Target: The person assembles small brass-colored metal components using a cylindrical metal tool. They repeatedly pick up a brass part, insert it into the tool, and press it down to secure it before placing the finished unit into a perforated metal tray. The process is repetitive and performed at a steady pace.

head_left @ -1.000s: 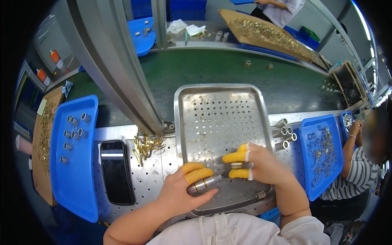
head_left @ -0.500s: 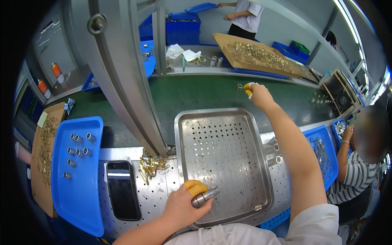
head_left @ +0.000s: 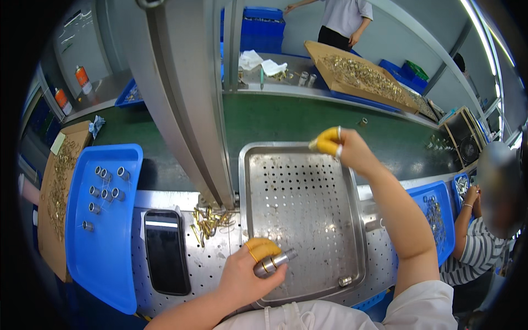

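Observation:
My left hand (head_left: 242, 275), yellow finger cots on its fingers, is closed around a silver metal cylinder (head_left: 274, 263) with a narrower end, held tilted over the near left part of a perforated steel tray (head_left: 360, 231). My right hand (head_left: 355, 149), also in yellow finger cots, hovers at the tray's far edge. Its fingers are pinched together; whatever lies at their tips is too small to make out. A short metal sleeve (head_left: 345, 281) lies in the tray's near right corner. On the green belt (head_left: 275, 118) beyond sits a small metal ring (head_left: 363, 121).
Left of the tray are brass pieces (head_left: 209, 223), a black phone (head_left: 166, 253) and a blue tray (head_left: 104, 264) with several metal sleeves. A metal post (head_left: 187, 110) rises behind the phone. Right, a person in a striped sleeve (head_left: 478, 242) sits near another blue tray (head_left: 446, 220).
My right hand has drawn back from the belt toward the tray's far edge. The small ring has shifted right along the belt. My left hand still holds the cylinder; the view has turned slightly.

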Tool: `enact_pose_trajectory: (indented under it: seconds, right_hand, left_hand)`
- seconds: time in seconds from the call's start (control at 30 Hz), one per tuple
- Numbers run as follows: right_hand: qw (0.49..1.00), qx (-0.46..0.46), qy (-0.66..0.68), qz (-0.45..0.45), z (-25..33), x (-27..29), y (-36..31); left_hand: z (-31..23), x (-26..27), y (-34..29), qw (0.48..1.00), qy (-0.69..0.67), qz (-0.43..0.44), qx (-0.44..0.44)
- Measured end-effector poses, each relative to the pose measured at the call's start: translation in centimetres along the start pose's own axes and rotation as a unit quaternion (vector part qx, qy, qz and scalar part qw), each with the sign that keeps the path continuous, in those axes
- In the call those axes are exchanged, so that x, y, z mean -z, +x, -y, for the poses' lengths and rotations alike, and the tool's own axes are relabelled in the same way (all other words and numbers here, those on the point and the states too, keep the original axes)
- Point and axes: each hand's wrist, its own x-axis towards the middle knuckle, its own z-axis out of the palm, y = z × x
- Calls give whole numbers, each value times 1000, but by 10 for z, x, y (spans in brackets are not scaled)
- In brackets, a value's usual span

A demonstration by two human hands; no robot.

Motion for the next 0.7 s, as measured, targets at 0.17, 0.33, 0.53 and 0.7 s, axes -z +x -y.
enact_pose_trajectory:
  seconds: [0.17,0.33,0.53,0.7]
  right_hand:
    - [975,-68,185,104,31,-55,-117]
    - [989,110,-46,89,40,-70,-153]
    - [996,54,36,58,34,-84,-162]
    - [988,-10,139,63,23,-86,-163]
  left_hand:
    - [-3,3,2,998,-48,-11,37]
    - [1,-2,-1,999,-23,35,8]
    - [-4,-4,-3,998,53,13,-42]
    - [-2,-10,-6,986,123,-15,-107]
